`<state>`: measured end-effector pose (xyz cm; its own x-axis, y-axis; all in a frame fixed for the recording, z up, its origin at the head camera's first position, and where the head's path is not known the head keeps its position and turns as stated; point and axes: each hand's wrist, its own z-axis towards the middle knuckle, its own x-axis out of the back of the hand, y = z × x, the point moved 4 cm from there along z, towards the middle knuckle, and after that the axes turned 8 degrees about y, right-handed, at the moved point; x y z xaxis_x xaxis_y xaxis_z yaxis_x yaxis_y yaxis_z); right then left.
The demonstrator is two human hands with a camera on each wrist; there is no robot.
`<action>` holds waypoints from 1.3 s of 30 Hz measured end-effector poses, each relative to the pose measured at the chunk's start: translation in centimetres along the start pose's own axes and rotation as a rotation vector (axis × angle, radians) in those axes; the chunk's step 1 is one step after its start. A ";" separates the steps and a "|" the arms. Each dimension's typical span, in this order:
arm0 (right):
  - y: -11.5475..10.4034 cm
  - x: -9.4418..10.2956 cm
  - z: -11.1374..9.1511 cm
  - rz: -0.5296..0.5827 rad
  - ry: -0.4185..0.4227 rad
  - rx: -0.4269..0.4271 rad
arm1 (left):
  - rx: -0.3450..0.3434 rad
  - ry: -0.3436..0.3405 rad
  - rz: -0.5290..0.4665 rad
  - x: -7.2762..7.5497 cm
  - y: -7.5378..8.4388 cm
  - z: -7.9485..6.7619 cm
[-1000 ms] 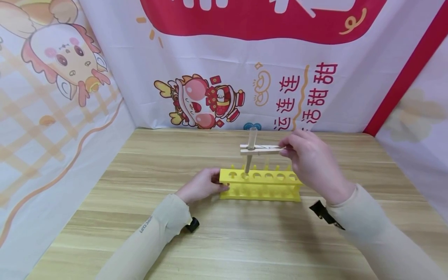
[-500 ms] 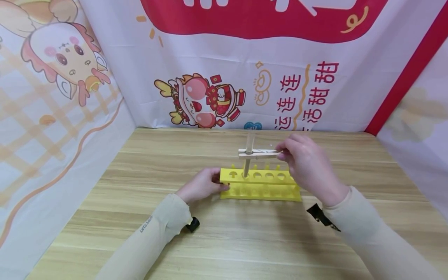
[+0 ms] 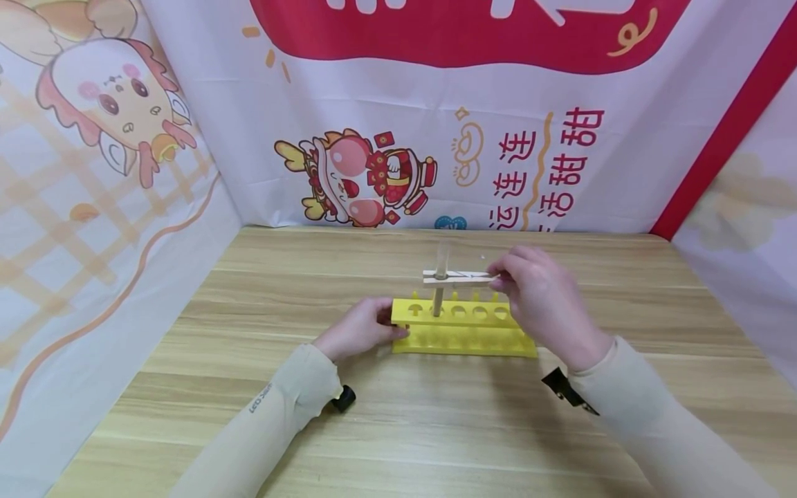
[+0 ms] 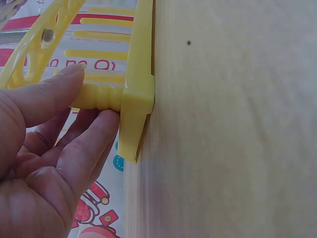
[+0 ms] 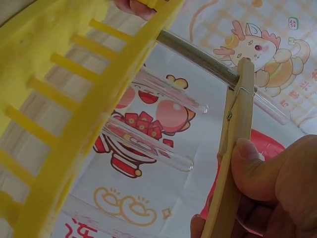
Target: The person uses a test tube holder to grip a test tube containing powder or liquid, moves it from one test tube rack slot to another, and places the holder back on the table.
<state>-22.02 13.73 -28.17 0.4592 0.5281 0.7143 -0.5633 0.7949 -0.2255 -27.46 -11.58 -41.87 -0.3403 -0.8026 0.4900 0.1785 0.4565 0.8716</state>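
A yellow test tube rack (image 3: 463, 342) stands on the table. My left hand (image 3: 358, 330) holds its left end, thumb and fingers around the ribbed end post (image 4: 96, 96) in the left wrist view. With my right hand (image 3: 548, 308) I pinch a wooden test tube holder (image 3: 463, 279), level above the rack. Its far end clamps a glass test tube (image 3: 438, 301), slightly tilted, with grey-brown contents in the lower part. The tube's bottom end is in the second hole from the left. In the right wrist view the holder (image 5: 235, 134) crosses the tube (image 5: 198, 58) near its upper part.
Clear test tubes (image 5: 148, 144) sit on the rack's rear pegs, closed ends up. Several open holes run along the rack's top plate (image 3: 473, 321). A printed cloth (image 3: 373, 83) hangs behind the wood-grain table (image 3: 405, 429).
My right hand has lowered the holder and test tube, drifting slightly left, so the tube's bottom sits lower at the second hole. The left hand and rack have stayed put.
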 end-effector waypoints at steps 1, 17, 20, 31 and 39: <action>0.0 -0.1 0.0 0.000 0.000 0.000 | 0.000 -0.001 0.000 0.0 0.0 0.0; 0.0 -1.0 -0.7 -0.003 -0.003 0.007 | -0.011 -0.004 -0.007 -0.1 0.0 0.1; 0.1 -1.2 -0.8 -0.010 -0.014 -0.008 | -0.011 -0.004 -0.008 -0.1 0.0 0.1; 0.2 -1.8 -1.2 -0.027 -0.032 -0.027 | 0.002 -0.004 -0.004 0.0 0.0 0.0; 0.4 -2.3 -1.5 -0.029 -0.036 -0.040 | 0.002 -0.007 -0.002 0.1 0.2 0.0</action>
<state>-22.30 13.26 -30.89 0.4494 0.4937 0.7445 -0.5219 0.8215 -0.2297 -27.45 -11.54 -41.65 -0.3469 -0.8008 0.4883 0.1763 0.4556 0.8725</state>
